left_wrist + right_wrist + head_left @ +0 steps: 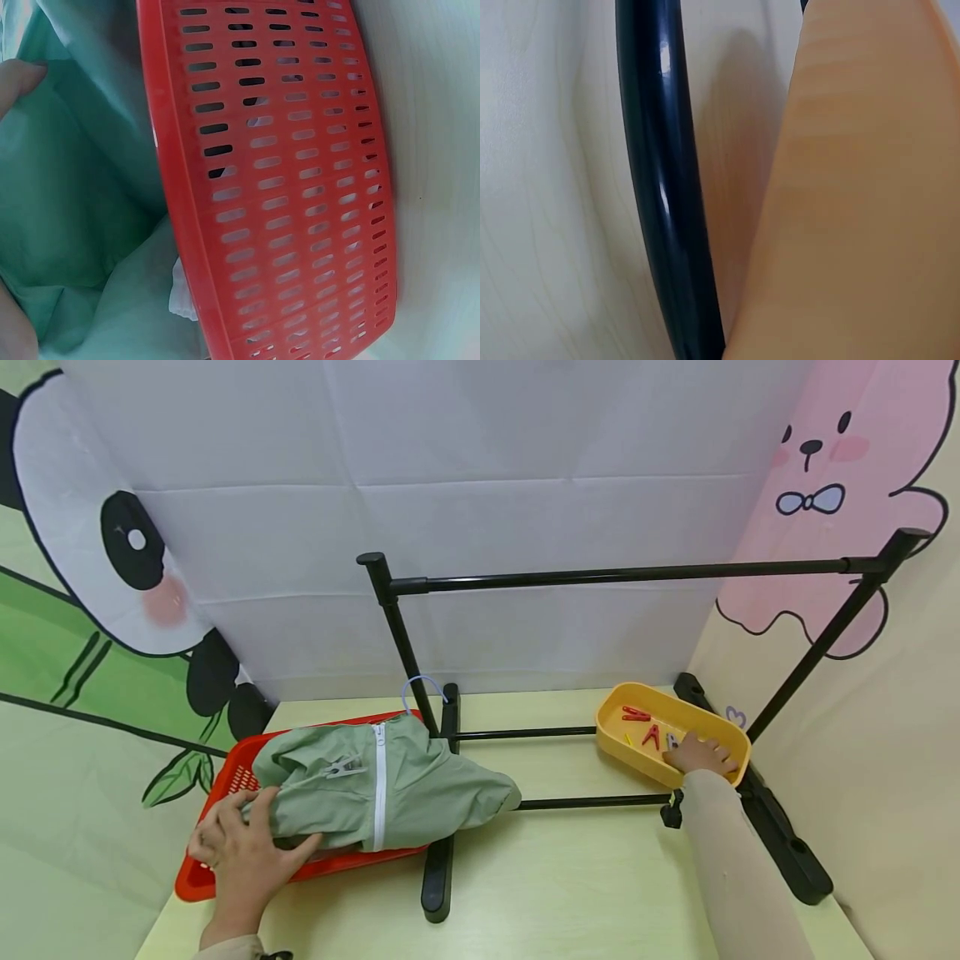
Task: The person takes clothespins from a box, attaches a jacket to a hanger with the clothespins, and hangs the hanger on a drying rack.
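Note:
A sage-green zip jacket point(450, 789) lies across the red basket point(197, 878), its white zipper point(379, 785) running front to back. From its far edge sticks a pale purple hanger hook point(411, 685). A grey clothespin shape point(345, 767) shows on the jacket front. My left hand point(247, 852) rests at the jacket's left end, thumb and fingers spread apart on the cloth; the left wrist view shows a fingertip point(26, 79) against green fabric point(82, 165). Over in the yellow tray point(637, 764), my right hand point(705, 756) reaches down with spread fingers, beside a grey clothespin point(672, 742).
Red clothespins point(651, 737) and a small yellow one point(628, 739) lie in the tray. A black rack stands over the table, with a top bar point(600, 578), lower bars point(592, 802) and feet point(437, 885). A printed cloth point(525, 527) hangs behind.

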The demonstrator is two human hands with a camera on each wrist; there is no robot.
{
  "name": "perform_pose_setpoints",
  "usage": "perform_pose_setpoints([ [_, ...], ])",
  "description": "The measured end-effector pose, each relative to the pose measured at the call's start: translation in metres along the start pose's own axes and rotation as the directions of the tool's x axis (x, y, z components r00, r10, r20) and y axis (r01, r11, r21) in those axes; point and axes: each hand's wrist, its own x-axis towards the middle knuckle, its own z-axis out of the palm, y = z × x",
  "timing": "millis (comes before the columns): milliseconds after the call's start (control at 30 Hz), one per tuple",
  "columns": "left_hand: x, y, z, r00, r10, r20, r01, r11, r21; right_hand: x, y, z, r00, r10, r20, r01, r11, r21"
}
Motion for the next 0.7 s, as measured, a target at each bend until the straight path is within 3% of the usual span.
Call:
perform_pose_setpoints([
  [367, -0.0003, -0.0016, 0.0026, 0.999, 0.024, -0.023, -0.024, 1.0, -0.001, 0.0021, 0.0021, -0.0011, 1.0, -0.01, -0.002, 0.01, 1.0, -0.008],
  [700, -0.0002, -0.0022, 0.0029, 1.0, 0.02, -0.022, -0.02, 1.0, -0.006, 0.0009, 0.0039, -0.0034, 0.995, -0.062, -0.078, 0.062, 0.998, -0.006],
])
